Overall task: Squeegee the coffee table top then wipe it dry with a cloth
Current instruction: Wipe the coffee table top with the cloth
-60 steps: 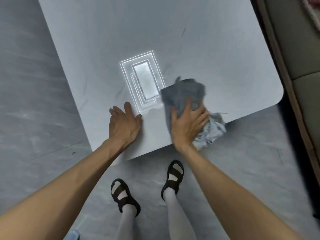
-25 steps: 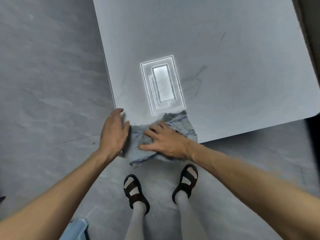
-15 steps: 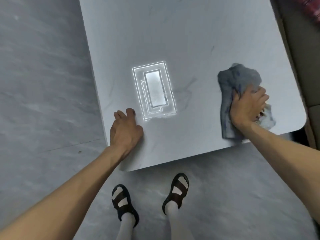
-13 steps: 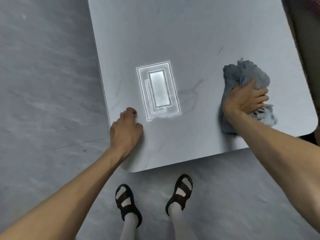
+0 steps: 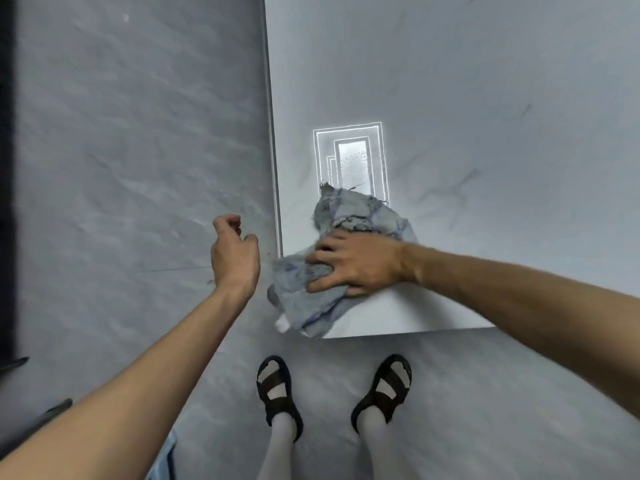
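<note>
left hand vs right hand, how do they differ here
The left hand hangs over the floor beside the table, touching nothing; the right hand presses the cloth on the table's corner. Left hand's fingers are loosely curled; right hand's fingers are spread. Both are bare.

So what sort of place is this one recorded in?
Indoors, probably a home living room: a low glossy table on a grey tiled floor, a ceiling light's reflection in its top, and the right hand pressing a cloth on it.
</note>
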A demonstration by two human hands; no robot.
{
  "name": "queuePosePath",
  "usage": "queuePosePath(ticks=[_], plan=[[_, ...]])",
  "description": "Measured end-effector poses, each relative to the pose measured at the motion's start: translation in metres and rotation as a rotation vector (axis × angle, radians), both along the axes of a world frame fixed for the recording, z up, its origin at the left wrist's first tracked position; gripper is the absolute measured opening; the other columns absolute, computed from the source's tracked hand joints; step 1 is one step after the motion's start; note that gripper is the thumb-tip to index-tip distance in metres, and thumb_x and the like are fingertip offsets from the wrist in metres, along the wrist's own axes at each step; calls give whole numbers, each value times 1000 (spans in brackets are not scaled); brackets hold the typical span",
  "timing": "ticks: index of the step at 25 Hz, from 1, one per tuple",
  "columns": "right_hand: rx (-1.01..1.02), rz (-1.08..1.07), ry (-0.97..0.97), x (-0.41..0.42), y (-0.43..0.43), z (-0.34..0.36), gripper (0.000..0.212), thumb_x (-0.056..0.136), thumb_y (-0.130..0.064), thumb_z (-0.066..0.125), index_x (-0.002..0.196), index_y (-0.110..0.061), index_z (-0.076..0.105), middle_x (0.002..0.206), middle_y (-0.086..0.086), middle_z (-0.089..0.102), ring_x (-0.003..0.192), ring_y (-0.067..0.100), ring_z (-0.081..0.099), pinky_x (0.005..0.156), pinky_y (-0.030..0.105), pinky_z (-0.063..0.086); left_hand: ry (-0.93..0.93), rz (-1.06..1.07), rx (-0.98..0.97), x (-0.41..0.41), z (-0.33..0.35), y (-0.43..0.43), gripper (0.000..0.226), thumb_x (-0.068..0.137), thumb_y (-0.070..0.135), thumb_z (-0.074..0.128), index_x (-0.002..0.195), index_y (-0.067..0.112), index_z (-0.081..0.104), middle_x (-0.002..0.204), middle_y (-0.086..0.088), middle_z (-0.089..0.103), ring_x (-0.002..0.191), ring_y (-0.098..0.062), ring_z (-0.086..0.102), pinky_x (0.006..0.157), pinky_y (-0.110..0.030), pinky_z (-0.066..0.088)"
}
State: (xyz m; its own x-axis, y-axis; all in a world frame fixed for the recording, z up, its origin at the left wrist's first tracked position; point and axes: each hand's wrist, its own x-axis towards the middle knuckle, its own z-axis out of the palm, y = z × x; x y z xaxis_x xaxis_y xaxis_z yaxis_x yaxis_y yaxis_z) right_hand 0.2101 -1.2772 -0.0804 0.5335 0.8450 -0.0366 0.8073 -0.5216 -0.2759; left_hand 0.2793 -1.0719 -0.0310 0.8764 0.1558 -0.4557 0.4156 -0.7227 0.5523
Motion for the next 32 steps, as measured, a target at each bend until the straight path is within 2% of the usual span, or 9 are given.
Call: queuePosePath(ticks=[2, 6, 8, 13, 17, 22, 25, 27, 32], plan=[[-40, -109, -29, 23, -25, 1, 40, 95, -48, 44, 131, -32, 55, 126, 13, 54, 105, 30, 51, 88, 43, 45, 41, -9, -25, -6, -1, -1, 37, 93, 5, 44, 130, 13, 44, 133, -7, 55, 118, -23, 54, 87, -27, 39], [-38, -1118, -21, 73, 12, 2, 46, 90, -55, 42, 126, -31, 56, 123, 19, 53, 104, 37, 49, 87, 45, 42, 64, 54, -81, -11, 0, 13, 34, 95, 11, 46, 129, 15, 45, 123, -1, 55, 101, -16, 52, 82, -27, 39], [-76, -1307, 37, 77, 57, 5, 51, 86, -58, 42, 126, -29, 55, 124, 19, 52, 105, 37, 48, 89, 46, 41, 55, 108, -75, -10, -1, 29, 33, 94, 12, 46, 128, 15, 46, 115, 2, 54, 97, -16, 51, 80, -27, 37], [11, -474, 51, -29, 104, -2, 44, 86, -55, 52, 122, -31, 57, 124, 12, 51, 105, 28, 46, 89, 44, 41, 30, 42, -20, -17, 3, 51, 32, 93, 13, 46, 126, 14, 46, 122, -3, 58, 110, -22, 55, 86, -30, 40], [-22, 11, 98, -71, 27, -5, 42, 94, -51, 49, 131, -32, 54, 130, 12, 52, 113, 28, 44, 91, 42, 42, -44, -397, 52, -35, 7, 26, 38, 94, 14, 46, 132, 17, 40, 110, -9, 60, 88, -22, 56, 74, -29, 39], [-137, -1156, -21, -109, -132, -3, 44, 90, -52, 52, 131, -33, 53, 132, 15, 48, 115, 35, 43, 97, 47, 41, 4, -918, 161, -77, -15, -40, 45, 92, 18, 46, 136, 12, 38, 151, -17, 27, 140, -33, 28, 112, -44, 34], [-213, -1996, -54, -157, -163, -2, 47, 92, -53, 46, 120, -18, 58, 128, 19, 50, 117, 39, 43, 101, 49, 36, 141, -988, 299, -92, -17, -74, 51, 92, 23, 45, 140, 12, 31, 156, -32, 1, 146, -45, -3, 119, -49, 18], [-188, -2210, -34, -182, -146, -3, 48, 91, -52, 48, 120, -15, 59, 130, 20, 47, 119, 41, 41, 99, 47, 37, 191, -969, 345, -95, -13, -87, 51, 89, 21, 46, 136, 10, 32, 153, -38, -4, 143, -51, -9, 119, -53, 14], [-136, -1420, 130, -236, -139, 3, 46, 93, -50, 47, 134, -32, 52, 133, 15, 47, 114, 38, 45, 94, 43, 41, 283, -957, 401, -96, -7, -101, 37, 82, 12, 42, 119, 9, 42, 150, -43, -10, 140, -57, -12, 117, -55, 14]])
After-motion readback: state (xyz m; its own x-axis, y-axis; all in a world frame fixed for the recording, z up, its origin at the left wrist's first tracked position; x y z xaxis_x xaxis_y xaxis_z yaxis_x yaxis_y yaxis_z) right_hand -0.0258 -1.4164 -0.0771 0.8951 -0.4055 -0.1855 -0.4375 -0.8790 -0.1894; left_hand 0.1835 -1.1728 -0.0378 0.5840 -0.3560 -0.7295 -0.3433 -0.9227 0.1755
